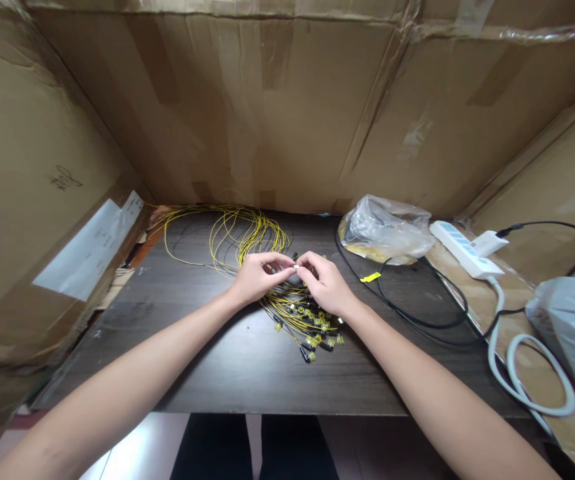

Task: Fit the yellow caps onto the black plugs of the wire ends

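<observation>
My left hand [258, 276] and my right hand [323, 282] meet over the middle of a dark wooden table [207, 360]. Both pinch a small white connector end [294, 267] of a thin yellow cable held between their fingertips. Under and in front of the hands lies a bundle of yellow cables [247, 233] that loops toward the back left. Their black and yellow connector ends [312, 330] fan out toward me, just below my right hand.
Cardboard walls [287, 107] close in the table at the back and both sides. At the right lie a clear plastic bag [387, 230], a white power strip [464, 250] with a white cord, a black cable loop [417, 313], and a grey bag [574, 327].
</observation>
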### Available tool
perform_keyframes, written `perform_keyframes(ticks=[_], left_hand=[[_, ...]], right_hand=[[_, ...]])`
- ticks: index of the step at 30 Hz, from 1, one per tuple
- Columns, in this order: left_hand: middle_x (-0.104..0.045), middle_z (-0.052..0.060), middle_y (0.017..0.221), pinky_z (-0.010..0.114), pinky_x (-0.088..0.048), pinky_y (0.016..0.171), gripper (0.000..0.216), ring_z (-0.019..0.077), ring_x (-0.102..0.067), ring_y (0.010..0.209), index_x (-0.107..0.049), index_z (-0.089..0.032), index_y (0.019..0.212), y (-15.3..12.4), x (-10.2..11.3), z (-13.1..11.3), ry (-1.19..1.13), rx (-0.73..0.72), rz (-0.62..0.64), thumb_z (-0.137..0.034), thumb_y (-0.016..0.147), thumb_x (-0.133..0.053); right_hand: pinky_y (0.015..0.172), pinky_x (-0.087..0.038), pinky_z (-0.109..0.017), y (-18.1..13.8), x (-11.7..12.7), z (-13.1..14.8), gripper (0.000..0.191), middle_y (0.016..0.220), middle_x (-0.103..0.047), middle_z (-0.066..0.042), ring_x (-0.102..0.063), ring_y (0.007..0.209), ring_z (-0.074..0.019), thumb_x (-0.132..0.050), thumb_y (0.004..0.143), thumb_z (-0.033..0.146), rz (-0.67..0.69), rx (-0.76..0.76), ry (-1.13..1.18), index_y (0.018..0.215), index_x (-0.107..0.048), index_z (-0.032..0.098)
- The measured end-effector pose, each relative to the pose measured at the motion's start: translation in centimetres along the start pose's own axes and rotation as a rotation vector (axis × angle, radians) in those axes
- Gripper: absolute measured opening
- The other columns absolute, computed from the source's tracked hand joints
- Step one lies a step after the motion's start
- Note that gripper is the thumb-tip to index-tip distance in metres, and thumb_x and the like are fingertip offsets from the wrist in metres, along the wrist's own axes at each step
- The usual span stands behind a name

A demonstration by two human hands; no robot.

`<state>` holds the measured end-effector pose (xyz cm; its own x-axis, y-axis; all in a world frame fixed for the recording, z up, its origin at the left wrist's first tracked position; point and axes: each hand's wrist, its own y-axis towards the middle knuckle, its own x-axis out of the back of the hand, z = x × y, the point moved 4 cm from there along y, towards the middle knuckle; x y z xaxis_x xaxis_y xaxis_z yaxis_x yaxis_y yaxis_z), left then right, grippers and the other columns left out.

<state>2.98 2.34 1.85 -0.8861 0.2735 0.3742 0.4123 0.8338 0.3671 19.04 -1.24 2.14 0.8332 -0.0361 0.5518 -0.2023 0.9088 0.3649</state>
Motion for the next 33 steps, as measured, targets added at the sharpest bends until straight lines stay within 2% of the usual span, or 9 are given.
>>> perform_keyframes(ticks=[7,9,12,14,20,25,30,33], left_hand=[[-0.076,0.005,0.079,0.021,-0.047,0.057,0.019,0.0114,-0.062,0.062,-0.078,-0.014,0.089,-0.13,-0.15,0.26,-0.028,-0.003,0.01,-0.031,0.081,-0.074],[-0.076,0.005,0.079,0.021,-0.047,0.057,0.02,0.011,-0.061,0.061,-0.078,-0.014,0.09,-0.12,-0.11,0.21,-0.017,0.002,0.004,-0.031,0.081,-0.074],[-0.076,0.005,0.079,0.021,-0.048,0.058,0.019,0.011,-0.061,0.062,-0.077,-0.013,0.089,-0.08,-0.05,0.09,0.002,0.009,0.011,-0.031,0.082,-0.073],[-0.076,0.005,0.079,0.022,-0.048,0.058,0.019,0.0115,-0.062,0.063,-0.078,-0.014,0.089,-0.07,-0.03,0.02,0.0,0.01,0.018,-0.031,0.082,-0.072],[-0.075,0.005,0.077,0.021,-0.047,0.056,0.02,0.0109,-0.06,0.06,-0.078,-0.014,0.089,-0.12,-0.14,0.0,-0.014,-0.011,0.027,-0.032,0.081,-0.074],[-0.076,0.005,0.079,0.021,-0.048,0.058,0.019,0.0109,-0.061,0.062,-0.078,-0.014,0.091,-0.05,-0.2,0.0,-0.004,-0.007,0.033,-0.03,0.083,-0.073],[-0.076,0.005,0.08,0.022,-0.049,0.059,0.02,0.0124,-0.063,0.065,-0.079,-0.015,0.092,0.02,0.02,0.17,-0.031,0.016,-0.008,-0.031,0.082,-0.074],[-0.076,0.006,0.078,0.022,-0.049,0.058,0.02,0.0126,-0.063,0.064,-0.08,-0.015,0.091,-0.05,-0.01,0.31,-0.056,0.012,0.001,-0.032,0.082,-0.075]], right_hand=[[0.068,-0.036,-0.03,0.13,-0.33,-0.07,0.034,0.068,-0.055,-0.001,-0.052,0.068,-0.0174,-0.036,0.101,0.032,0.048,-0.009,-0.063,0.07,-0.047,0.021],[0.07,-0.035,-0.03,0.12,-0.24,0.01,0.033,0.071,-0.058,-0.002,-0.053,0.07,-0.0177,-0.037,0.101,0.031,0.039,-0.017,-0.087,0.073,-0.05,0.021],[0.074,-0.037,-0.031,0.07,-0.05,0.28,0.02,0.08,-0.062,-0.002,-0.055,0.075,-0.0177,-0.045,0.098,0.03,0.022,-0.011,-0.094,0.083,-0.056,0.02],[0.073,-0.038,-0.03,0.06,-0.02,0.34,0.016,0.079,-0.062,-0.001,-0.055,0.073,-0.0172,-0.05,0.095,0.03,0.022,-0.013,-0.074,0.085,-0.056,0.02],[0.066,-0.038,-0.029,0.16,-0.47,-0.22,0.038,0.065,-0.057,-0.001,-0.055,0.067,-0.0171,-0.037,0.102,0.036,0.055,-0.024,-0.014,0.069,-0.049,0.021],[0.068,-0.038,-0.03,0.18,-0.48,-0.38,0.038,0.069,-0.06,-0.002,-0.056,0.069,-0.0179,-0.036,0.103,0.036,0.075,-0.036,-0.03,0.072,-0.051,0.021],[0.074,-0.038,-0.03,0.12,-0.09,-0.1,0.025,0.075,-0.063,-0.002,-0.058,0.077,-0.0186,-0.044,0.099,0.029,0.091,-0.02,-0.051,0.079,-0.057,0.02],[0.073,-0.038,-0.03,0.07,-0.27,-0.23,0.027,0.074,-0.062,-0.002,-0.057,0.075,-0.0184,-0.042,0.1,0.029,0.111,-0.014,-0.064,0.078,-0.056,0.02]])
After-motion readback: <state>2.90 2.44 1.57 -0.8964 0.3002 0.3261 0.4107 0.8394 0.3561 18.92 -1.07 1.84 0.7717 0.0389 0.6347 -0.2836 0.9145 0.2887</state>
